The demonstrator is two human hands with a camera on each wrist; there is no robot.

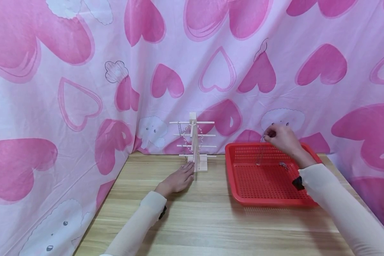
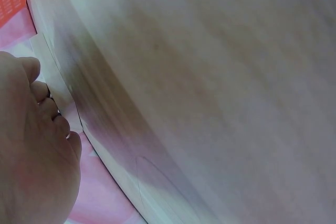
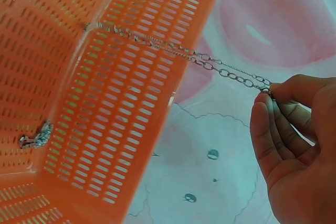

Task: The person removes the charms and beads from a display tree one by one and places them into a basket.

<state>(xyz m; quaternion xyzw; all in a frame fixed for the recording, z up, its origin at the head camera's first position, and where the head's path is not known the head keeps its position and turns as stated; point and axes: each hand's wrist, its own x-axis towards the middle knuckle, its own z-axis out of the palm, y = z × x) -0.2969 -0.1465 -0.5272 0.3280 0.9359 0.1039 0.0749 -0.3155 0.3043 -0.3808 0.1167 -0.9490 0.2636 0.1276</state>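
My right hand [image 1: 283, 139] is above the back of the red basket and pinches a silver chain necklace [image 3: 227, 73] between thumb and fingers. The chain hangs doubled, its lower end down at the basket floor. My left hand [image 1: 178, 179] lies with extended fingers at the foot of a wooden jewelry stand [image 1: 193, 116], fingertips touching its base [image 1: 203, 164]. On the stand's pegs hang a beaded necklace [image 1: 202, 134] and a thin chain [image 1: 179, 127] at the upper left. In the left wrist view, the hand's fingers partly cover the base.
The red perforated basket [image 1: 275, 203] stands on the right side of the wooden table [image 1: 179, 220]. A small heap of silver chain [image 3: 37, 136] lies in it. Pink heart-patterned cloth [image 1: 166, 81] hangs behind the table and along both sides.
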